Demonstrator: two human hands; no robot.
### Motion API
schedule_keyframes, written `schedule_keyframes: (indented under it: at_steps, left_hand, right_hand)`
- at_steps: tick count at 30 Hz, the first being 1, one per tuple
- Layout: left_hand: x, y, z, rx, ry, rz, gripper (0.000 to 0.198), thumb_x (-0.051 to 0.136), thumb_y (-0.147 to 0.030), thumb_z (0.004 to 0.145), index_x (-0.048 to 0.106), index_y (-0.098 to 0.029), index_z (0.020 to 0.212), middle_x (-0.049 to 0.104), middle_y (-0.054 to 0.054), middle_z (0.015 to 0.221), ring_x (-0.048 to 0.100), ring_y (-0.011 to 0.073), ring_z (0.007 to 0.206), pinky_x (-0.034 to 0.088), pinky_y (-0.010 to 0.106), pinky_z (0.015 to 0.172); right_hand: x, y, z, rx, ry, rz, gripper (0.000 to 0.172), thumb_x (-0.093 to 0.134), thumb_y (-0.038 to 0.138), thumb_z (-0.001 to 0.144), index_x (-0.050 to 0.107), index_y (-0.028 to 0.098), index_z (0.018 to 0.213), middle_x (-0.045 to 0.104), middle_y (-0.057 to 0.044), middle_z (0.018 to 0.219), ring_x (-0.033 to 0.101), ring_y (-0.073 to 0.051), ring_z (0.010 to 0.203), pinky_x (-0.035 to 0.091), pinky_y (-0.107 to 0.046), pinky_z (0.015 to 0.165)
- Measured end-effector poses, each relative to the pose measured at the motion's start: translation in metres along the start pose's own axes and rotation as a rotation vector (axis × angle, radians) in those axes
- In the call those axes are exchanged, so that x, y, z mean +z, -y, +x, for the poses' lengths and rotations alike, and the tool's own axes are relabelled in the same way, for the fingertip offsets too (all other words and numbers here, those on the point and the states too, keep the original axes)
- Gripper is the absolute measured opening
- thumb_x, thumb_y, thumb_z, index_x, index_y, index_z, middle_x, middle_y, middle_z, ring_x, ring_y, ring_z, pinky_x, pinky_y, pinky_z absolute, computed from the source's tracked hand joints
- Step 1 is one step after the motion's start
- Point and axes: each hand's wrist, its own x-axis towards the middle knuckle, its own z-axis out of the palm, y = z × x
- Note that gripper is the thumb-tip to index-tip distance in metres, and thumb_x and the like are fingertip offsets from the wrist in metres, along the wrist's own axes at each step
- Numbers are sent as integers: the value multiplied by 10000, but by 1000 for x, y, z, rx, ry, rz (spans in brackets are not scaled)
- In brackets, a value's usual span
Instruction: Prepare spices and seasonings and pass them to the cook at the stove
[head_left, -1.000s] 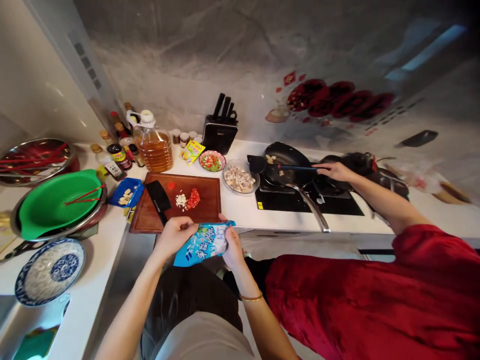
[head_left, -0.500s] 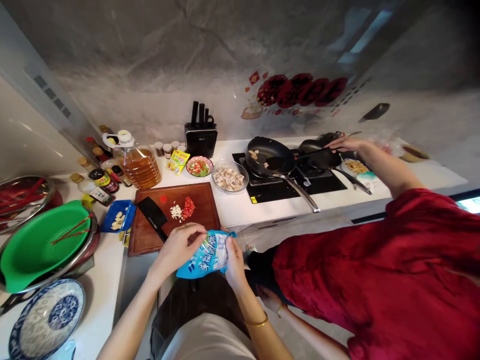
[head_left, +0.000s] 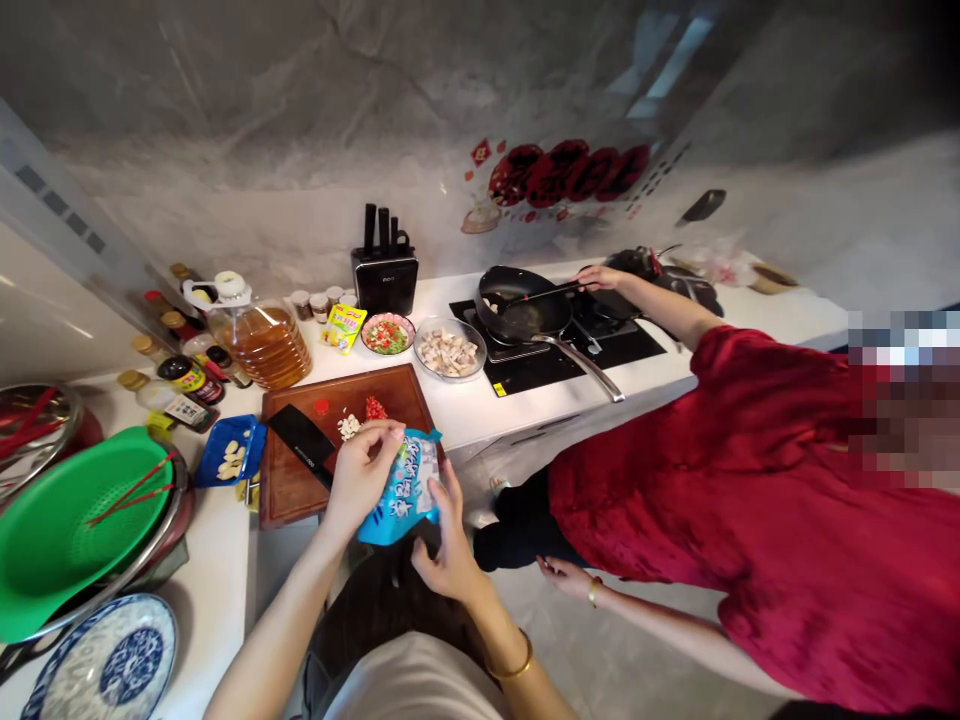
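Note:
My left hand [head_left: 360, 476] grips the top of a blue and white plastic food packet [head_left: 401, 490], held upright just in front of the wooden cutting board [head_left: 289, 480]. My right hand [head_left: 444, 553] supports the packet from below, fingers on its lower right side. On the board lie a black cleaver [head_left: 301, 442], chopped garlic [head_left: 347, 427] and chopped red chilli [head_left: 374, 407].
A person in red leans over the counter at the right, one hand [head_left: 600, 277] holding a spatula in a black pan [head_left: 520, 309] on the hob. Bowls of chopped food [head_left: 450, 351], an oil jug [head_left: 259, 338], sauce bottles, a knife block [head_left: 385, 275], a green colander [head_left: 71, 525] and a blue-patterned plate [head_left: 109, 665] crowd the counter.
The packet has been turned upright and lifted toward the board. My right hand slid under it. The other person's hand moved the spatula into the pan; the view shifted left.

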Motion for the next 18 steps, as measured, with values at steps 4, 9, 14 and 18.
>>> schedule_keyframes:
  at_steps: [4,9,14,18]
  left_hand:
    - [-5,-12,-1,44,229,-34,306,513,-367,952,726,-167,861,683,118,1152,637,237,1065,495,364,936]
    - [-18,-31,1,399,461,271,208,520,-271,944,713,-224,1005,525,107,1412,499,263,1261,373,447,1091]
    - [-12,-37,2,510,412,319,91,589,-231,899,652,-210,837,594,83,1284,507,246,1238,371,418,1089]
    - [1,-28,-3,359,359,150,110,571,-239,911,614,-201,817,646,81,1127,624,192,1030,481,318,923]
  right_hand:
    - [1,-2,7,-35,-406,-95,481,743,217,741,632,280,1205,562,-96,1358,513,-299,1295,391,-507,1112]
    - [-20,4,19,300,-466,291,485,811,303,704,628,220,1146,733,-50,867,668,-195,614,583,-358,598]
    - [-28,9,13,423,-500,623,423,880,412,599,666,192,889,722,-30,716,628,-160,542,513,-277,494]
    - [-16,8,8,446,-565,707,373,897,403,581,689,219,830,739,-24,784,669,-180,699,561,-330,700]
